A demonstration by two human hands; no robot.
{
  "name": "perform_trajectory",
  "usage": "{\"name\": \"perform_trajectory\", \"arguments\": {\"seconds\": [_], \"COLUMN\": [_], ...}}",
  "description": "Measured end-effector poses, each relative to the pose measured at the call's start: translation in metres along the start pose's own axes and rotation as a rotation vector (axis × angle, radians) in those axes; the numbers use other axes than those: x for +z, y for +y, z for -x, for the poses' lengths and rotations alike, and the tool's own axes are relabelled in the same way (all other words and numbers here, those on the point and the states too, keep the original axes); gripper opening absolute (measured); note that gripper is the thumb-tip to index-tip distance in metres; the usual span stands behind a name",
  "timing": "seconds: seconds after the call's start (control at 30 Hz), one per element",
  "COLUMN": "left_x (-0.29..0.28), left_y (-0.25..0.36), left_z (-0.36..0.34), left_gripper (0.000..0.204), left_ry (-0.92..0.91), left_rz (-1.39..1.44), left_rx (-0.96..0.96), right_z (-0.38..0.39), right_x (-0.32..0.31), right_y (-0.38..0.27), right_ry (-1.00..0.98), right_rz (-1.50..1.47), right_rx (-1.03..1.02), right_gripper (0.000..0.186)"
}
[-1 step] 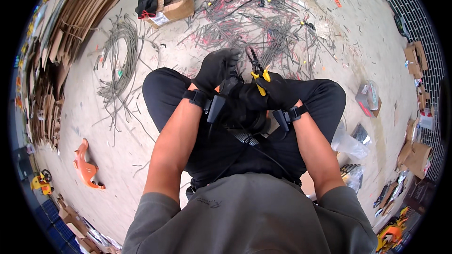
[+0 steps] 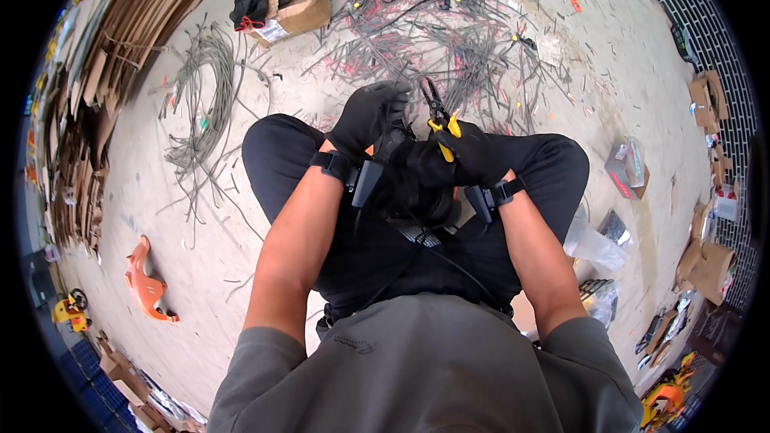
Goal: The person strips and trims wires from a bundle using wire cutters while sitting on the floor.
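Note:
I sit cross-legged on the concrete floor, both hands in black gloves. My right hand (image 2: 473, 152) is closed on wire-cutting pliers (image 2: 445, 124) with yellow handles; the dark jaws point away from me, over my crossed legs. Just left of the jaws, my left hand (image 2: 365, 120) has its fingers curled together; whatever they hold is too small to make out. Black devices are strapped to both wrists, with cables running across my lap (image 2: 417, 265). Beyond my hands lies a wide scatter of cut grey and red cable pieces (image 2: 449, 24).
A cardboard box (image 2: 305, 8) holding dark items stands beyond my left knee, near a loose cable coil (image 2: 200, 112). Flattened cardboard (image 2: 112, 56) is stacked along the left. An orange plastic part (image 2: 144, 281) lies lower left. Plastic bags (image 2: 593, 248) and cartons (image 2: 706, 269) lie to my right.

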State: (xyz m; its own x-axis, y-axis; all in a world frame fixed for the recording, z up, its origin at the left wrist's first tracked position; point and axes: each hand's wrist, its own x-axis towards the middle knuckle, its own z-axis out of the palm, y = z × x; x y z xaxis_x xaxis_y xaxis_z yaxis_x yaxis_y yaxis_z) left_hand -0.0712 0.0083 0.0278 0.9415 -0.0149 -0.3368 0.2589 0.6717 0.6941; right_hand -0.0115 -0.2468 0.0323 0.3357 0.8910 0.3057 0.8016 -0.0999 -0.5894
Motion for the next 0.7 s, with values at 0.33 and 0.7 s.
{"name": "perform_trajectory", "arguments": {"seconds": [0.33, 0.7], "left_x": [0.071, 0.078], "left_y": [0.14, 0.093], "left_z": [0.008, 0.013], "left_gripper": [0.04, 0.042], "left_ry": [-0.289, -0.092], "left_rz": [0.002, -0.481], "left_rx": [0.46, 0.33], "right_z": [-0.011, -0.024], "right_x": [0.002, -0.011], "right_y": [-0.01, -0.03], "right_ry": [0.367, 0.29], "right_rz": [-1.359, -1.283], "right_rx": [0.862, 0.828], "right_gripper": [0.031, 0.029]}}
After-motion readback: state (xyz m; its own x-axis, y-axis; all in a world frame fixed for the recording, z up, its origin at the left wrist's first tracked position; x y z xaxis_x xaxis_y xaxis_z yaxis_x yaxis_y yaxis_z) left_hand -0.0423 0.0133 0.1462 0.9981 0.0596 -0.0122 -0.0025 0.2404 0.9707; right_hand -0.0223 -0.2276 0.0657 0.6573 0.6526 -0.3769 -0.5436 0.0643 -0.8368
